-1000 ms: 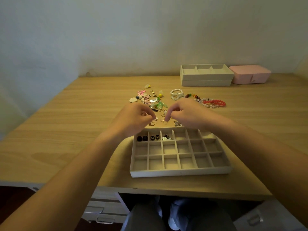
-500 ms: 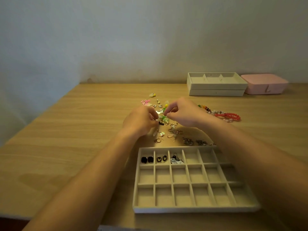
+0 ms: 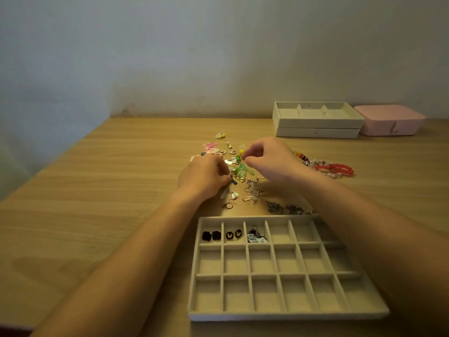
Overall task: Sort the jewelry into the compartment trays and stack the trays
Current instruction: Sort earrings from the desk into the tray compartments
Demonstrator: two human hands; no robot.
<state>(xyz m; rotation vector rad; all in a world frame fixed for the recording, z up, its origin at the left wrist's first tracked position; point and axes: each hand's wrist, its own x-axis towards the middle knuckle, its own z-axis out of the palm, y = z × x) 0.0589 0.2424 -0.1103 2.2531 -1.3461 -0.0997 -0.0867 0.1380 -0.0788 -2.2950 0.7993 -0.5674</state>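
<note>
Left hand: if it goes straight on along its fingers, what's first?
Likely the green earrings, just off the fingertips of the left hand; the right hand seems to pinch them from beyond. Depth unclear.

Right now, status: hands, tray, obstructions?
Left hand, right hand both pinching jewelry. Tray: three far-left cells filled. Nothing blocks the tray.

Appears to be a room in a home, at a personal desk. Noted: light wood-grain desktop (image 3: pixel 109 203) set in a corner of plain painted walls (image 3: pixel 218 57), pink jewelry case (image 3: pixel 388 119) and stacked beige trays (image 3: pixel 318 123) at the back, loose earrings (image 3: pixel 250 198) and bead bracelets (image 3: pixel 335 169) spread about.
</note>
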